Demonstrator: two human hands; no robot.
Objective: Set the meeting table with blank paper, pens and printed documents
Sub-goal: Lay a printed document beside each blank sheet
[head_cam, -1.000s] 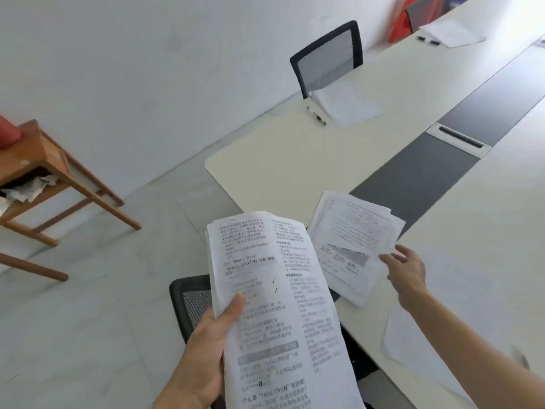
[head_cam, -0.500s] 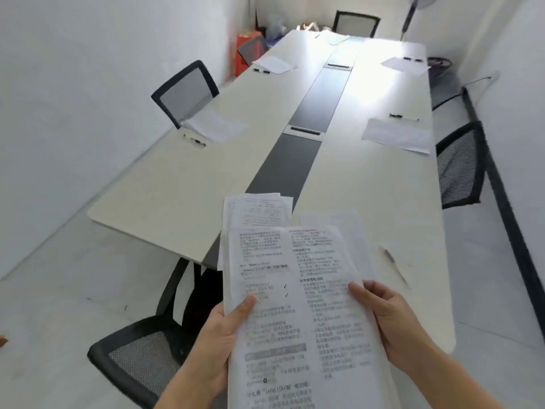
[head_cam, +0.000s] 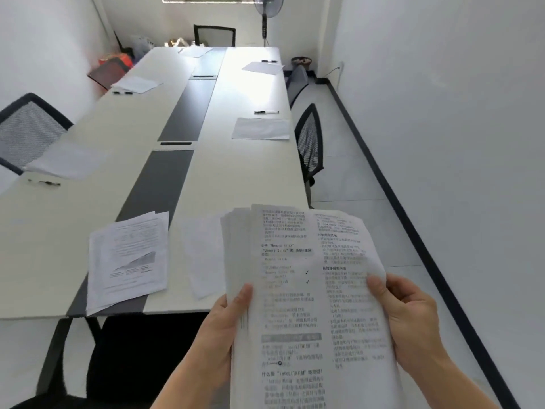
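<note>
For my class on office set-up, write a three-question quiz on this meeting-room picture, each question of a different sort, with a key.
1. True or false: the left hand and the right hand both hold the stack of printed documents.
2. Where does the laid-down printed set lie? A) at the near end of the table, partly over the dark centre strip; B) on a chair seat; C) on the floor.
3. Fill in: by the mesh chair on the right side, a ___ lies just beyond the blank paper.
Key: 1 true; 2 A; 3 pen.
</note>
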